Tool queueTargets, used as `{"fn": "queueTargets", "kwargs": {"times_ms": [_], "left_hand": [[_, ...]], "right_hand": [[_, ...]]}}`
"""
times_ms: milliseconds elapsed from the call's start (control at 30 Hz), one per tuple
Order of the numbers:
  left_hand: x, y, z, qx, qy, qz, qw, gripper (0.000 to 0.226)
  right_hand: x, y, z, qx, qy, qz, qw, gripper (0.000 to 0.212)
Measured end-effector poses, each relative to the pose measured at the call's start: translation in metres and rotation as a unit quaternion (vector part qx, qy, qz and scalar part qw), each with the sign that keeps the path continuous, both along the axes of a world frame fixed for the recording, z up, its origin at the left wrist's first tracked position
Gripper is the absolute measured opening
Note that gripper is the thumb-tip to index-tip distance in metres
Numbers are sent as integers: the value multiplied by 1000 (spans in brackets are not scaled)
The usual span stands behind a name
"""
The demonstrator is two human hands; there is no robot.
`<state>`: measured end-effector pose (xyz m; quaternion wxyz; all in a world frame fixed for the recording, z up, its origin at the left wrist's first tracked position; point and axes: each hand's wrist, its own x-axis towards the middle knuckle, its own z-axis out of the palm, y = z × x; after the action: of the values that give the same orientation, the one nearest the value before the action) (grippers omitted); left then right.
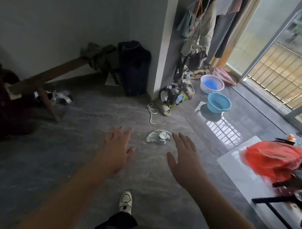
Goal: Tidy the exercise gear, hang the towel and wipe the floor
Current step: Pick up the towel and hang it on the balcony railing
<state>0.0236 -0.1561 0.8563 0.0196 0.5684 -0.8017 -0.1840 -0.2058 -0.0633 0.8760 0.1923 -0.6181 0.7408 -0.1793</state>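
Above the grey floor (76, 163), 2 empty hands, left hand (117, 147) and right hand (184, 156), spread flat-fingered toward a crumpled pale cloth (159, 136), apparently to gather it.

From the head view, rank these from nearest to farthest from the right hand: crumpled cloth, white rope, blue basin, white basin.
1. Crumpled cloth, on the floor just left of the right hand's fingertips.
2. White rope, beyond the cloth, toward the pillar.
3. Blue basin, farther off to the right.
4. White basin, behind the blue one, near the door.
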Motion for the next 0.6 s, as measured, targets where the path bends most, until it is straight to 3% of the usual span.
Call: {"fn": "queueTargets", "kwargs": {"times_ms": [300,433,600], "left_hand": [[-99,-193,-17,9,-3,-84,996,70],[-153,-257,-47,21,-25,-88,996,78],[-219,-336,-102,45,-53,-73,995,72]], "right_hand": [[-86,-152,-10,37,-33,-86,995,69],[-149,-222,-42,46,-37,-98,993,68],[-226,-315,-102,88,-42,-77,992,66]]}}
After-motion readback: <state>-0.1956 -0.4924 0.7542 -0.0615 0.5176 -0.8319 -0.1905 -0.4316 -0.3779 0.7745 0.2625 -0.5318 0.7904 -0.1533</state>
